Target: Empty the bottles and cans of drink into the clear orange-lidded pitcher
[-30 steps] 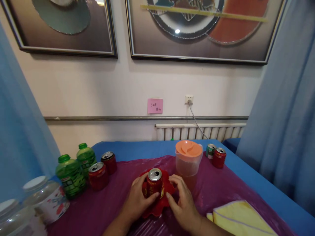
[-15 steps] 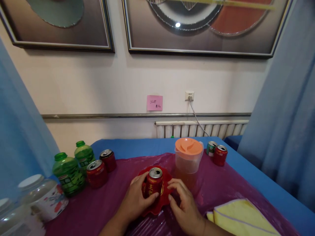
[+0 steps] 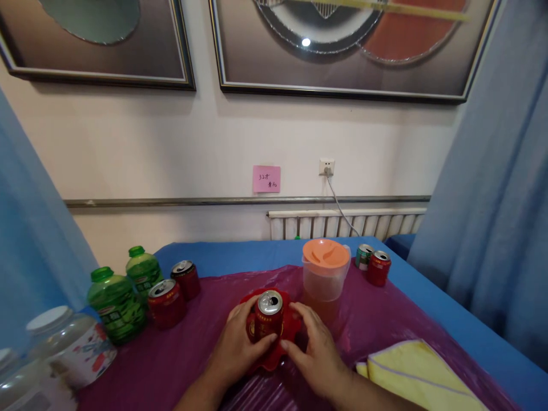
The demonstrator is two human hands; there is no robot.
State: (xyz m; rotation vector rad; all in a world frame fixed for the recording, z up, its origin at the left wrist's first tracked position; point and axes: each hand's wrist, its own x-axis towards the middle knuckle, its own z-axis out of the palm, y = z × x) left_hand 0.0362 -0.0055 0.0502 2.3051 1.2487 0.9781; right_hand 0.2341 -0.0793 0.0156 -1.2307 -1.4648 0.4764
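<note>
An opened red drink can point(image 3: 269, 319) stands upright on a red scallop-edged plate point(image 3: 291, 328). My left hand point(image 3: 240, 342) is wrapped round the can's left side, with its thumb across the front. At the can's right, my right hand point(image 3: 317, 354) is held with fingers curved and apart; its thumb tip comes close to the can, and I see no grip on it. Just behind my right hand is a clear pitcher point(image 3: 325, 285) with an orange lid and amber liquid low inside.
Two green bottles point(image 3: 116, 308), two red cans point(image 3: 166, 305) and two white-lidded jars point(image 3: 71, 348) stand at the left. A green can point(image 3: 363, 260) and a red can point(image 3: 378, 268) are at the back right. A folded yellow cloth point(image 3: 419, 377) lies at the front right on the purple plastic sheet point(image 3: 171, 365).
My right hand has moved left, closer to the can. The can has turned a little in my left hand, its lettering less visible. The view has shifted slightly.
</note>
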